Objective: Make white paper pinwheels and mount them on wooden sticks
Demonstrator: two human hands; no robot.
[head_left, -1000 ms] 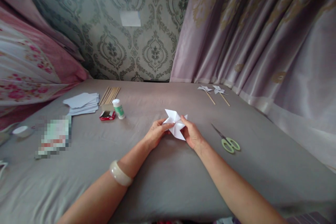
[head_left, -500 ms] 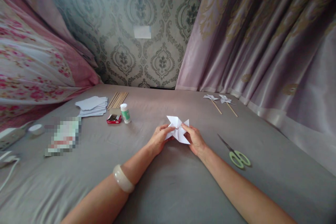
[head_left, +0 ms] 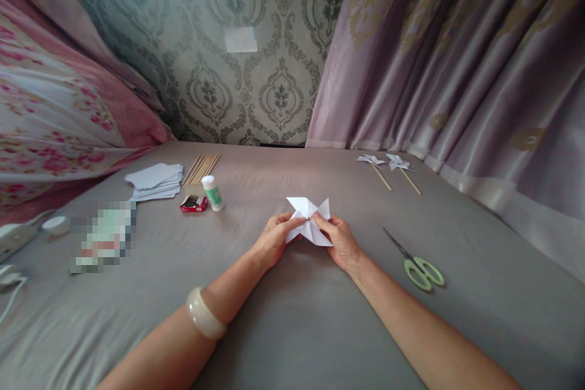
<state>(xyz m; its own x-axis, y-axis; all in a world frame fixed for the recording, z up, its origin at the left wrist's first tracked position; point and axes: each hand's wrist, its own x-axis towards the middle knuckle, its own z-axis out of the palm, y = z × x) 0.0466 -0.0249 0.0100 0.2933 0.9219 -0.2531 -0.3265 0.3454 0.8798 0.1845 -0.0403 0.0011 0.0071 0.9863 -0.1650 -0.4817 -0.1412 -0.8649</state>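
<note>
Grey cloth stretches toward a patterned wall, and over its middle the left hand and right hand both pinch a white paper pinwheel, apparently securing its centre, the next move likely calling for steady, gentle pressure.

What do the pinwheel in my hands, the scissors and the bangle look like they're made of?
Pinwheel: matte white paper, judging by its thin, folded points. Scissors: dark, slim blades, probably metal; smooth pale-green handles, likely plastic. Bangle: glossy cream with a bright highlight; stone or plastic, I can't tell.
</note>
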